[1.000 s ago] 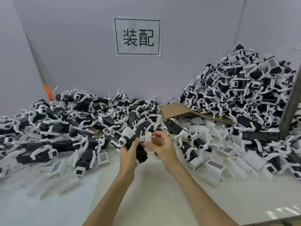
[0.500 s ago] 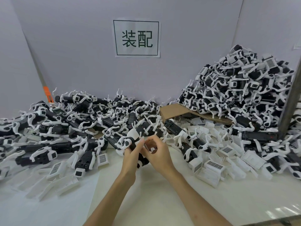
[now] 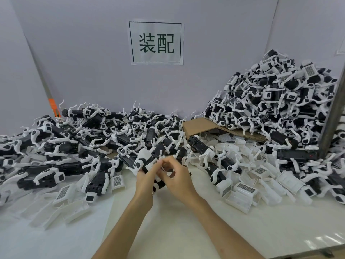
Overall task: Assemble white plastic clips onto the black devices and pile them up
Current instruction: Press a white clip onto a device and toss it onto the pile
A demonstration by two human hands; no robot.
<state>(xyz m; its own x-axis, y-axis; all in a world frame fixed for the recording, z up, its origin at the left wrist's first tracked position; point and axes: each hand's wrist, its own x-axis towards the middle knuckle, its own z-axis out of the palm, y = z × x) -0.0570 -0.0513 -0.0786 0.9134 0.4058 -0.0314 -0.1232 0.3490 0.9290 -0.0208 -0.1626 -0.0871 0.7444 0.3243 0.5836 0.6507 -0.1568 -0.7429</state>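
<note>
You have bright, even, diffuse light with only faint soft shadows on the table [image 3: 186, 230], a streak of glare at its lower right corner, wide-angle bending along the wall [image 3: 93, 53] edges, and soft, smeared detail toward the left border.

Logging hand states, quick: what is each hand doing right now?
Left hand: grips the black device.
Right hand: pinches the white clip on that device.

I hold the black device [image 3: 143, 159] slanted, white head up-left, with a barcode-labelled white clip [image 3: 152, 164] against its side, loose clips [image 3: 242, 189] to the right, and the finished pile [image 3: 280, 101] behind them.
</note>
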